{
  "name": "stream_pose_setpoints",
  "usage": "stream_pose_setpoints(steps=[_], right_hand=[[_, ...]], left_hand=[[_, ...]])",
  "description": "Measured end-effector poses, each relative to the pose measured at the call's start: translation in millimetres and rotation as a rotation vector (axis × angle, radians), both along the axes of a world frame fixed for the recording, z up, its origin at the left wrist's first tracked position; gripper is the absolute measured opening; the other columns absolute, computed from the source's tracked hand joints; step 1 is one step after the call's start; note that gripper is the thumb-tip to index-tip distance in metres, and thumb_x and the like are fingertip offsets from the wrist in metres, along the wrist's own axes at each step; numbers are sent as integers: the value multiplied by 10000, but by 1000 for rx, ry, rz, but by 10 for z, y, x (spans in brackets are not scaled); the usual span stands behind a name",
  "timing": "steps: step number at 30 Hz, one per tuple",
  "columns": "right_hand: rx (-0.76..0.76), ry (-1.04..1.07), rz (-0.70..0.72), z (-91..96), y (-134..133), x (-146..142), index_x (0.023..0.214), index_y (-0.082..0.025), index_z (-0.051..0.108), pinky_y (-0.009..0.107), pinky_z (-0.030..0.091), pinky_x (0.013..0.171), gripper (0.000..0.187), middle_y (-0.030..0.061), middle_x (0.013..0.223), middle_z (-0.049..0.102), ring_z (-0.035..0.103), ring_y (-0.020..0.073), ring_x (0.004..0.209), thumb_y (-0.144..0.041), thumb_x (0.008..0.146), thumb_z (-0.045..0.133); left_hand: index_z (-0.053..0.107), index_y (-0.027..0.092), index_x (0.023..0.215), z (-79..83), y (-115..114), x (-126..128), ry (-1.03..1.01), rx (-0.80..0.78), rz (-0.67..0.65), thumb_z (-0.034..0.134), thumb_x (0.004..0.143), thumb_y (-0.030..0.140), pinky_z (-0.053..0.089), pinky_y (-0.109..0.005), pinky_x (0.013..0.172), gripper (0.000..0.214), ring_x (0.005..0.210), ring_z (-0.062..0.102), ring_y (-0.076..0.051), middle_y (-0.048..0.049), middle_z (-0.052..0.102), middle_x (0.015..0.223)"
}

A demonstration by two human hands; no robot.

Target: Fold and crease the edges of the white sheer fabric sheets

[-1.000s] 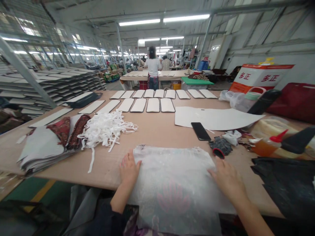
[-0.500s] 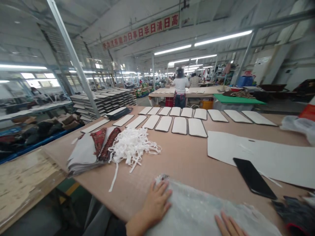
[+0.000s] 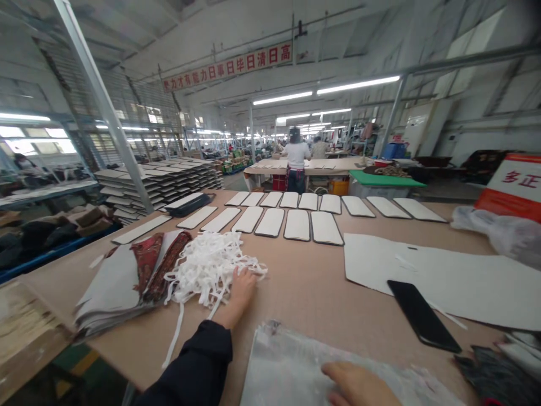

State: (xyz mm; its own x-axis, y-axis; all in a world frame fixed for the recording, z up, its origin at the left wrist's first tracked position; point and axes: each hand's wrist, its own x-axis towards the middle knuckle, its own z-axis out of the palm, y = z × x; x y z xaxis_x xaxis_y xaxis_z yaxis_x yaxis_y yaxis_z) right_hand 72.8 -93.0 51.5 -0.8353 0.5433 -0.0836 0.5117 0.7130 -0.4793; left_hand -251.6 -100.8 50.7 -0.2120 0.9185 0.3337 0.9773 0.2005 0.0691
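My left hand (image 3: 243,290) reaches from a dark sleeve into the edge of a heap of white fabric strips (image 3: 207,270), its fingers closed on them. My right hand (image 3: 357,384) lies flat on a translucent plastic sheet (image 3: 287,361) at the bottom of the view, holding nothing. Both rest on a tan cutting table (image 3: 296,287). Left of the strips lies a stack of grey and red-patterned fabric pieces (image 3: 127,282). A black phone (image 3: 422,316) sits on a large white sheet (image 3: 422,276) right of my hands.
Rows of white rounded panels (image 3: 297,224) lie across the far table. Stacked panels (image 3: 156,180) stand beyond its left edge. A plastic bag (image 3: 494,228) lies at the right, dark fabric (image 3: 490,375) at the lower right. A person (image 3: 296,160) stands at another table behind.
The view has swung left and up. My left hand has moved off the plastic sheet onto the white strips. My right hand stays on the sheet, now lower in view.
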Motion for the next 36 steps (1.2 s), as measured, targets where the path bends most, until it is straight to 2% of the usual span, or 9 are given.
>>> stream_pose_setpoints(steps=[6, 9, 12, 17, 20, 25, 30, 33, 36], right_hand=[[-24, 406, -96, 95, -11, -632, 1308, -160, 367, 382, 309, 1036, 685, 80, 1364, 403, 352, 170, 1255, -62, 631, 337], [-73, 377, -76, 13, 59, -700, 1195, -178, 487, 354, 373, 954, 599, 83, 1213, 550, 479, 180, 1130, -57, 620, 372], [-88, 232, -183, 29, 200, -521, 885, -195, 610, 280, 427, 752, 257, 58, 881, 662, 588, 175, 843, -207, 798, 368], [-88, 268, -449, 234, 562, 195, 813, -188, 604, 245, 375, 601, 361, 23, 700, 625, 553, 153, 663, -378, 858, 300], [-141, 242, -538, 323, 591, 554, 727, -179, 593, 236, 331, 522, 376, -15, 527, 527, 493, 136, 531, -409, 843, 319], [-115, 149, -512, 475, 97, 542, 712, -195, 581, 230, 320, 532, 325, -17, 515, 512, 496, 132, 532, -384, 845, 352], [-402, 190, -311, 671, -520, 270, 734, -191, 578, 192, 350, 527, 233, -24, 550, 541, 496, 98, 509, -286, 824, 385], [-658, 149, -307, 614, -667, 299, 711, -177, 546, 175, 304, 416, 202, -41, 497, 483, 431, 82, 421, -247, 799, 378], [-674, 102, -405, 425, -643, 487, 744, -173, 548, 183, 297, 388, 246, -41, 480, 462, 412, 90, 398, -307, 816, 355]], left_hand=[[626, 197, 845, -2, -203, 971, -125, -153, -492, 419, 824, 195, 439, -305, 786, 208, 807, 574, -179, -41, 650, 843], [621, 211, 895, 69, -329, 1158, -256, -235, -571, 413, 824, 217, 444, -253, 711, 220, 792, 585, -161, -27, 660, 876], [634, 228, 873, 148, -344, 956, -320, -273, -519, 406, 824, 258, 434, -257, 713, 235, 783, 583, -164, -25, 659, 834], [614, 171, 1012, 301, -202, 175, -685, -213, -224, 382, 792, 348, 424, -245, 605, 366, 607, 534, -139, -5, 589, 638], [595, 123, 1038, 421, -162, 14, -918, -224, -164, 379, 769, 501, 392, -239, 515, 511, 518, 474, -122, 6, 545, 604], [632, 138, 790, 450, -449, 915, -1022, -294, -241, 480, 711, 511, 380, -219, 540, 411, 568, 478, -107, 7, 541, 635], [562, 135, 782, 302, -826, 2013, -1693, -591, -281, 479, 714, 618, 184, -184, 366, 494, 375, 267, -39, 76, 370, 494], [551, 141, 828, 254, -860, 2127, -2068, -467, -117, 623, 653, 548, 84, -180, 378, 449, 388, 136, -20, 114, 265, 469], [566, 129, 819, 255, -820, 1926, -2194, -346, -22, 697, 616, 458, 97, -171, 385, 408, 394, 152, -12, 114, 284, 471]])
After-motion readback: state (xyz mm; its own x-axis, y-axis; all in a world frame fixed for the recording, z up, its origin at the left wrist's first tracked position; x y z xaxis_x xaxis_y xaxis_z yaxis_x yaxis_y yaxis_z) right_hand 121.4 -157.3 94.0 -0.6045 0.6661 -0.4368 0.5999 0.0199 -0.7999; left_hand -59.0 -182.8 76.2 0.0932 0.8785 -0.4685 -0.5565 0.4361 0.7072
